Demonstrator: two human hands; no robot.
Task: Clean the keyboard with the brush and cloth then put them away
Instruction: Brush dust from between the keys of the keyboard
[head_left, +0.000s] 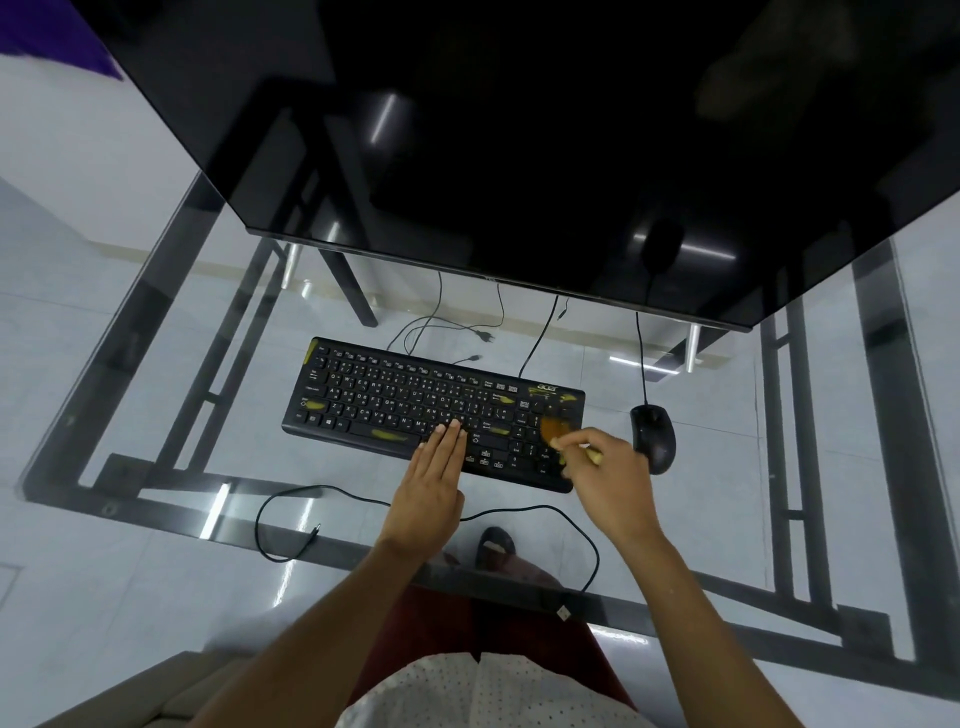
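A black keyboard (395, 400) with yellowish smudges lies on the glass desk (156, 415). My left hand (434, 478) lies flat with straight fingers on the keys near the keyboard's front middle. My right hand (608, 470) grips a small brush (555, 428) whose orange-brown bristles, blurred, touch the number pad at the keyboard's right end. No cloth is in view.
A large dark monitor (519, 156) overhangs the far side of the desk. A black mouse (653, 436) sits just right of the keyboard, close to my right hand. A loose black cable (291, 519) loops along the desk's near edge. Several cables trail behind the keyboard.
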